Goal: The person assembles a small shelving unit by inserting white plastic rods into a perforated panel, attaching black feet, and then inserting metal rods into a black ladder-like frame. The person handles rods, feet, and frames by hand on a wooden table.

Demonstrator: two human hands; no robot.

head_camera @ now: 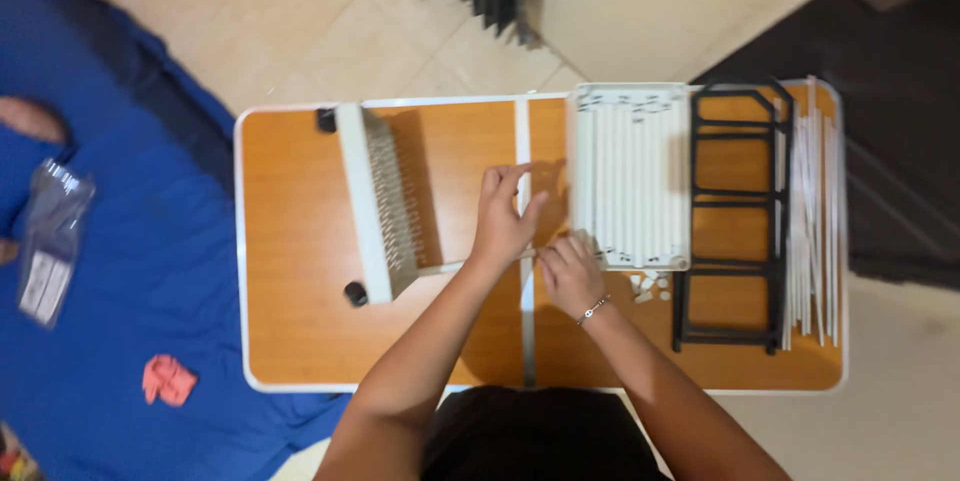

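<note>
White rod point(452, 265) under left hand point(503, 221)

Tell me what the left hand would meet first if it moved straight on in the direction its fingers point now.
The left hand points away from the person, along the white centre strip of the orange folding table. The way looks free up to the table's far edge; the white tray of white rods lies just to its right.

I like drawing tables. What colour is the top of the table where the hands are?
Orange-brown, with a white edge; the head view shows the table best.
</note>
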